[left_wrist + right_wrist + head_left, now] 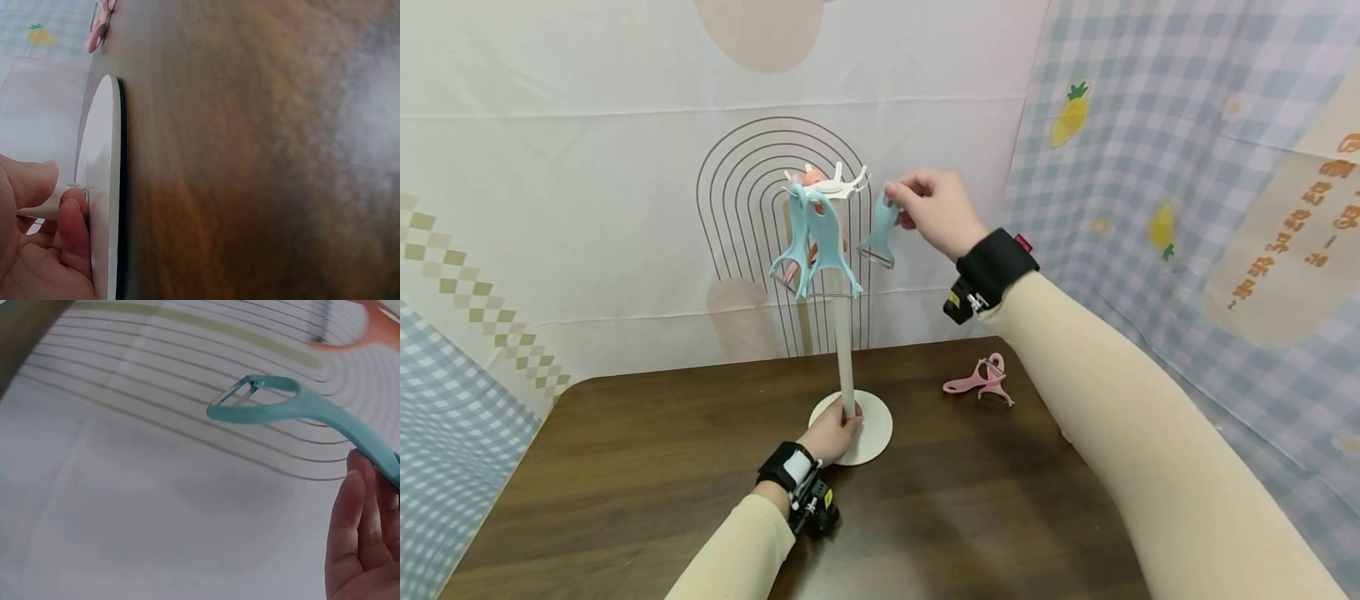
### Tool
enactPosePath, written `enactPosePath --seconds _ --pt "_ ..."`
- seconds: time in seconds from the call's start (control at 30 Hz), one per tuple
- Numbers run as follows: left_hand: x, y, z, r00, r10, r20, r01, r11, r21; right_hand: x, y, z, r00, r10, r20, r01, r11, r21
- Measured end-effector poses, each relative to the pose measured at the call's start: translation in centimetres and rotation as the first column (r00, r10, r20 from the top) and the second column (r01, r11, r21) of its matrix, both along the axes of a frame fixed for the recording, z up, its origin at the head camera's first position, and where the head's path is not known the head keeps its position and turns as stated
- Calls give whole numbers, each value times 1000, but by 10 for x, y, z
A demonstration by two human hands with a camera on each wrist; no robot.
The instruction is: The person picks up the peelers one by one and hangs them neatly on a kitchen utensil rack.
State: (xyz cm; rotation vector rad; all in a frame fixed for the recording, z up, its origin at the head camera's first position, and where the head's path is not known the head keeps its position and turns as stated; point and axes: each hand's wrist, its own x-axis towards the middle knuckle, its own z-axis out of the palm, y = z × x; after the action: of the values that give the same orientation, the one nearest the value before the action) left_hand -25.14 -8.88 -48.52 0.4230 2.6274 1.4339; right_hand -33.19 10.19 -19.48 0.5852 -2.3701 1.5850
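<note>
My right hand pinches a light blue peeler by its handle end, blade downward, just right of a white stand's top hooks. In the right wrist view the same peeler stands apart from everything but the fingers. Low on the stand's pole, my left hand grips it right above the round base. Two light blue peelers hang from the hooks at the front left. Behind them hangs an orange-pink peeler, mostly hidden.
Pink peelers lie on the brown table, right of the stand. A small pinkish thing is mostly covered by my right sleeve. A white patterned cloth hangs behind, and a blue checked curtain on the right.
</note>
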Motion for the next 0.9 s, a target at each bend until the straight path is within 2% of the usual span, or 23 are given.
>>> enactPosePath --seconds 0.13,0.27,0.43,0.7,0.77,0.9 --pt "1 0 2 1000 -4 -8 4 1000 1 0 -15 20 1000 -3 2 4 996 -87" --pt "3 0 3 1000 -1 -16 1 1000 -7 3 -27 30 1000 13 25 -9 988 -153" --pt "3 1 5 1000 2 6 -2 1000 -7 6 -37 37 999 33 21 -28 983 -179" --pt "3 1 5 1000 11 8 -11 1000 -17 24 -43 53 992 78 101 -58 982 -182" --pt "3 0 4 1000 12 6 -12 1000 -15 21 -44 54 991 83 108 -63 982 -177" --pt "3 1 4 1000 16 3 -16 1000 -22 6 -44 48 986 120 112 -98 978 -183"
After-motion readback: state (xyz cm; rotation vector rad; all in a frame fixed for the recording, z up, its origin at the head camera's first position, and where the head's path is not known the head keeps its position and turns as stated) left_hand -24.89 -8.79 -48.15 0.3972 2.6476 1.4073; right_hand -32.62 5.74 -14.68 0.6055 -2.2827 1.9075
